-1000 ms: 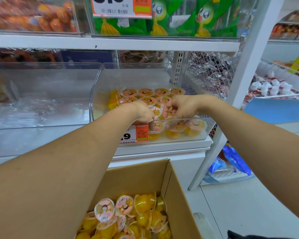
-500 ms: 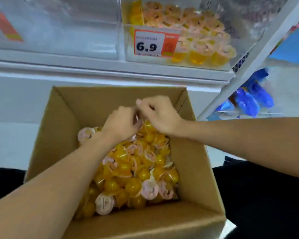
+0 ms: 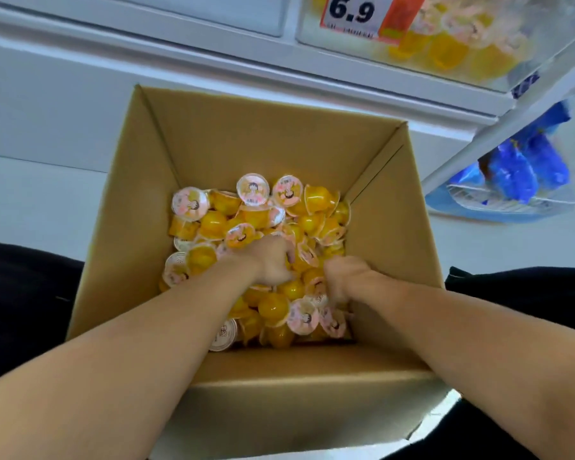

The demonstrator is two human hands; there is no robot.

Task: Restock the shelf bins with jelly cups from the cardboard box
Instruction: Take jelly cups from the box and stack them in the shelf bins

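Note:
An open cardboard box [image 3: 246, 144] stands on the floor below me, its bottom covered with a loose pile of yellow jelly cups [image 3: 253, 189] with pink and white cartoon lids. Both my arms reach down into it. My left hand [image 3: 273, 260] is sunk in the middle of the pile, fingers curled round cups. My right hand [image 3: 344, 277] is just right of it, fingers curled down into the cups too, with the fingertips hidden among them. At the top right, the clear shelf bin [image 3: 498, 71] holds several of the same cups.
A price tag [image 3: 352, 14] reading 6.9 hangs on the bin's front. The white shelf ledge [image 3: 213, 51] runs above the box. Blue packets [image 3: 525, 167] lie in a low wire basket at right. My dark-clothed knees [image 3: 20, 293] flank the box.
My hands left the shelf bin, came down over the box and now dig into the pile of cups. My head has tipped down towards the box.

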